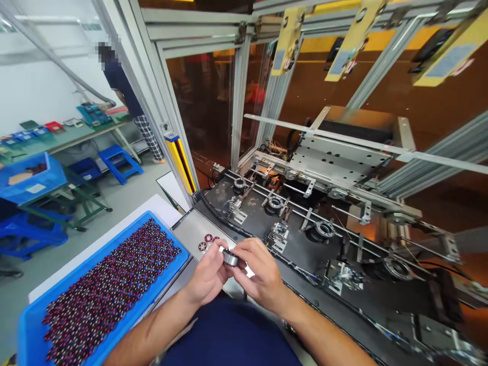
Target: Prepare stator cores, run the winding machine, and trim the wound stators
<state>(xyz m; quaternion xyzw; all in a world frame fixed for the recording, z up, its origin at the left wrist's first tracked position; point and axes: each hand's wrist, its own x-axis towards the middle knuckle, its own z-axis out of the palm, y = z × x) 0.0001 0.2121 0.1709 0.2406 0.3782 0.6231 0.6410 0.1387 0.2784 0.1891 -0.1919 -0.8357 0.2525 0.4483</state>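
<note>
Both hands meet in front of my body around a small round metal part (230,257) with a silver rim and dark top. My left hand (208,274) pinches it from the left, and my right hand (259,272) has its thumb and fingers on the right side. The fingers cover much of its edge. Just beyond my left fingertips, a few small red-and-silver round parts (208,238) lie on a metal plate (190,226). To my left stands a blue tray (28,325) packed with rows of small dark round parts (110,284) showing red and blue spots.
A machine bed (251,203) with ring-shaped fixtures (275,204), rods and cables spreads to my right. An aluminium frame post (152,96) and a yellow light-curtain bar (181,162) rise ahead. Farther left, a person (127,86) stands by a green workbench (72,140) and blue stools (121,160).
</note>
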